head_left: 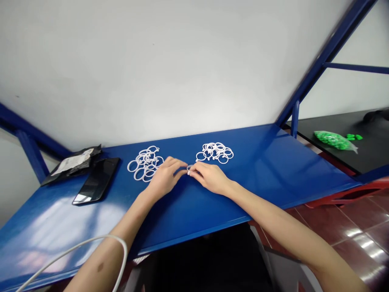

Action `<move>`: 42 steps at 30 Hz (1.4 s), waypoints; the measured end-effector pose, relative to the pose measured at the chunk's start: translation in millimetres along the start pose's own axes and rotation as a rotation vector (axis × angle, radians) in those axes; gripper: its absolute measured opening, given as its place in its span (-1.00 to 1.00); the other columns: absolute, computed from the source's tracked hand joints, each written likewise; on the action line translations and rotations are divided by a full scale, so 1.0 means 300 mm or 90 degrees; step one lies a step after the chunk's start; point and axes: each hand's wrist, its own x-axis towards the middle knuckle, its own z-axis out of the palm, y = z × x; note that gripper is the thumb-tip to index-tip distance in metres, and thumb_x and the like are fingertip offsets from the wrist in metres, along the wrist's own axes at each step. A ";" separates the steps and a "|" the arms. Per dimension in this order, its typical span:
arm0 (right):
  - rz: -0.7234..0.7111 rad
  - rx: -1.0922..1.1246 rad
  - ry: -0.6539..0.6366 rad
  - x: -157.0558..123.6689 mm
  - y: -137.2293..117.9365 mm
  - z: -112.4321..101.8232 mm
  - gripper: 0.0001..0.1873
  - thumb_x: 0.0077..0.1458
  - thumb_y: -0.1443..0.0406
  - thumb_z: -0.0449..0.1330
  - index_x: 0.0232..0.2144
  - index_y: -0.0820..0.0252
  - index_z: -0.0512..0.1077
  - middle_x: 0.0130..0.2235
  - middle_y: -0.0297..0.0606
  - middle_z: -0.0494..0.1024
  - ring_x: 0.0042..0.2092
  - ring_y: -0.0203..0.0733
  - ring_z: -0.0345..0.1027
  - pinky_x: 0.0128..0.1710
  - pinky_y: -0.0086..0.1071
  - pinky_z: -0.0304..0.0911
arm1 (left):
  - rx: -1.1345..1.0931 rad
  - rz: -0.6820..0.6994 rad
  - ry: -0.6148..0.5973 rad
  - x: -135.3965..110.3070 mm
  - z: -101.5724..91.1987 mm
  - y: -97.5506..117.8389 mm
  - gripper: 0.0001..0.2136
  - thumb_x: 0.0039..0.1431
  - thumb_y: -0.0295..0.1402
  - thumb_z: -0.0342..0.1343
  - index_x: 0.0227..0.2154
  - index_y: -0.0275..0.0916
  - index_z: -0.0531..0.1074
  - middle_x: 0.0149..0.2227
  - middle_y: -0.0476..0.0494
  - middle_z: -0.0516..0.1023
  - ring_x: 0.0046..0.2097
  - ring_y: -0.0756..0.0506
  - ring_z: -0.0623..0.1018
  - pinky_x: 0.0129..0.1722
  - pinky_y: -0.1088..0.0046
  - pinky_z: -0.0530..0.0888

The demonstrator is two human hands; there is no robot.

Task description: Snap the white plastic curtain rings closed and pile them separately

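My left hand [165, 176] and my right hand [209, 177] meet over the middle of a blue table [267, 170], fingertips pinched together on one small white plastic ring [190, 168]. A pile of several white rings [145, 163] lies just beyond my left hand. A second, tighter pile of white rings [215, 152] lies just beyond my right hand.
A black phone [96, 180] and a dark plastic packet [73, 162] lie at the table's left end. A white cable [91, 247] crosses my left forearm. To the right stands a black table with a bag of green pieces [332, 140]. Blue frame struts rise on both sides.
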 end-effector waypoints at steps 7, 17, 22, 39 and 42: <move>0.098 -0.097 0.198 0.020 0.132 -0.060 -0.78 0.40 0.20 0.08 -0.11 0.14 0.50 -0.08 -0.15 0.49 -0.23 -0.19 0.43 -0.33 -0.34 0.34 | 0.389 -0.275 0.087 -0.030 -0.092 -0.172 -0.66 0.31 -0.18 0.00 -0.03 -0.24 0.53 0.00 -0.45 0.55 0.04 -0.45 0.39 -0.05 -0.02 0.32; 0.125 -0.146 0.262 0.026 0.171 -0.075 -0.79 0.32 0.28 0.13 -0.10 0.16 0.55 -0.05 -0.04 0.44 -0.07 0.03 0.31 -0.01 0.00 0.37 | 0.406 -0.261 0.084 -0.042 -0.119 -0.164 -0.63 0.37 -0.12 -0.10 -0.15 -0.19 0.57 -0.06 -0.37 0.61 0.02 -0.42 0.39 -0.07 0.00 0.22; 0.056 -0.102 0.235 0.026 0.110 -0.063 -0.81 0.33 0.30 0.13 -0.11 0.13 0.54 -0.08 -0.08 0.46 -0.03 0.02 0.33 -0.02 -0.05 0.38 | 0.398 -0.232 0.115 -0.042 -0.113 -0.120 -0.65 0.40 -0.16 -0.12 -0.13 -0.17 0.55 -0.06 -0.32 0.63 0.03 -0.39 0.40 0.00 -0.03 0.18; -0.020 0.100 0.108 0.008 -0.014 -0.016 -0.83 0.37 0.23 0.14 -0.13 0.17 0.48 -0.17 -0.22 0.60 -0.19 -0.19 0.51 -0.17 -0.32 0.39 | -0.323 -0.230 0.014 -0.025 0.007 0.098 -0.77 0.32 -0.13 0.07 -0.17 -0.18 0.42 -0.29 -0.04 0.58 -0.38 -0.04 0.59 -0.31 0.39 0.53; 0.000 0.119 0.113 0.007 -0.013 -0.016 -0.82 0.38 0.20 0.13 -0.16 0.15 0.48 -0.20 -0.25 0.59 -0.24 -0.24 0.48 -0.22 -0.37 0.35 | -0.399 -0.245 0.035 -0.022 0.003 0.093 -0.77 0.26 -0.15 0.15 -0.21 -0.20 0.42 -0.26 -0.05 0.58 -0.35 -0.05 0.62 -0.27 0.38 0.56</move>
